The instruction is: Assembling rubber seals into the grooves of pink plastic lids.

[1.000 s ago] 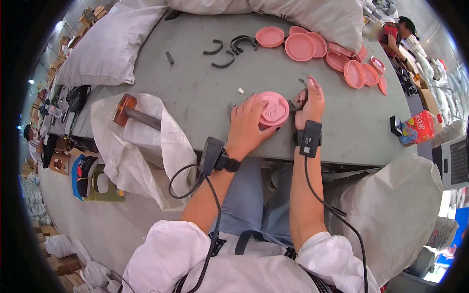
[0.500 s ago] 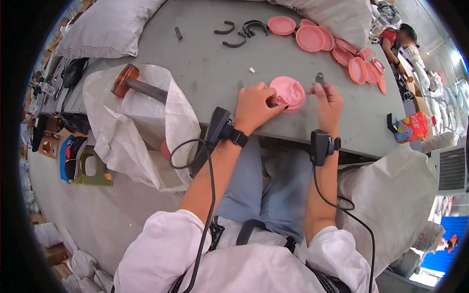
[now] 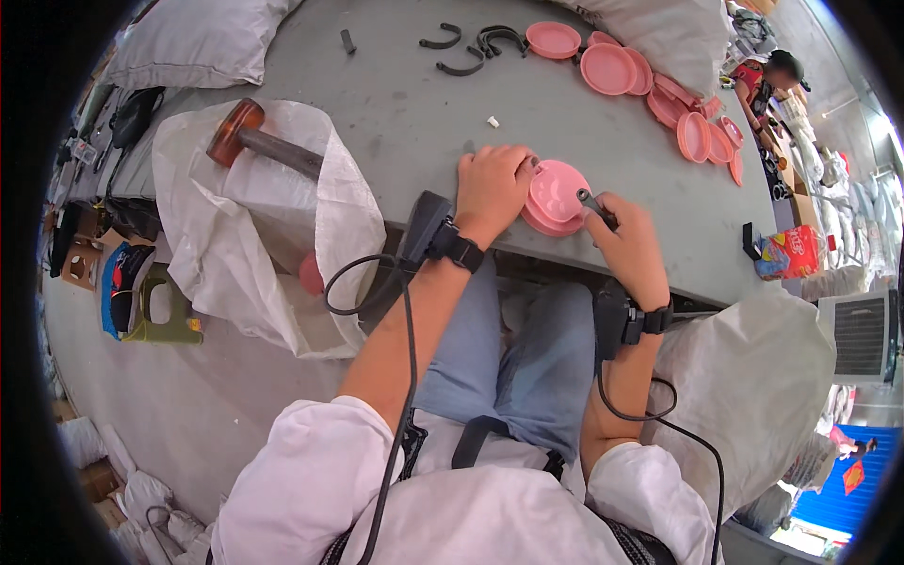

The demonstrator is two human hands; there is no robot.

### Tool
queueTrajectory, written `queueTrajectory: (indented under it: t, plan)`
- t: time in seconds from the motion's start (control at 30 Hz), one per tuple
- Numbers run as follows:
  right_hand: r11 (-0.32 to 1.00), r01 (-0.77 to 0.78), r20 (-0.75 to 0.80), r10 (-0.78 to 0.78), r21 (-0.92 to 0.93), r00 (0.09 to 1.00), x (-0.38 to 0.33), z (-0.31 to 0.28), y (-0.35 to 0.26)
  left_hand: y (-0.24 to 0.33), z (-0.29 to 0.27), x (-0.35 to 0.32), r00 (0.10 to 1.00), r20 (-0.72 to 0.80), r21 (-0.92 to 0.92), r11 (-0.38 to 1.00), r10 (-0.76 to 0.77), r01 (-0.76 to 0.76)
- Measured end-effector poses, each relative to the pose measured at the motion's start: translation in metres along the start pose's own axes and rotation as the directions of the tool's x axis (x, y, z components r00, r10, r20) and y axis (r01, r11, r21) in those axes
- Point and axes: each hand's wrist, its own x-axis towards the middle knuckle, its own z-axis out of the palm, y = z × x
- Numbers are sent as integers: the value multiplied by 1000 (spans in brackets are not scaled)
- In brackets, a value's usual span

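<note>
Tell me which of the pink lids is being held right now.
The pink lid at the table's near edge, between the left hand and the right hand. The other lids lie untouched at the far side.

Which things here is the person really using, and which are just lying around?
In use:
- left hand steadying the pink lid
- right hand holding a small dark tool against it

Lying about:
- mallet on a white sack
- black curved handles
- spare pink lids
- red packet
</note>
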Motion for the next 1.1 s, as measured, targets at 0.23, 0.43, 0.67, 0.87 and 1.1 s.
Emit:
queueTrajectory:
  t: [0.23,0.43,0.67,0.87,1.1]
  plan:
    - [869,467,-4,-474,-163,880,-5,14,12,-2,-5,-2,956,166,-135,966,241,-220]
    - [927,142,-70,-125,348,990,-2,41,11,-5,-9,0,951,150,-338,918,272,-209]
    - [951,119,-220,-55,286,974,-9,17,13,-5,-11,-4,927,206,-158,945,315,-286]
    - [851,369,-101,-433,-374,896,-4,12,9,1,-12,-4,926,220,-172,947,306,-272]
    - [911,254,17,-263,-325,965,28,20,4,-5,-12,-2,931,207,-209,943,300,-258]
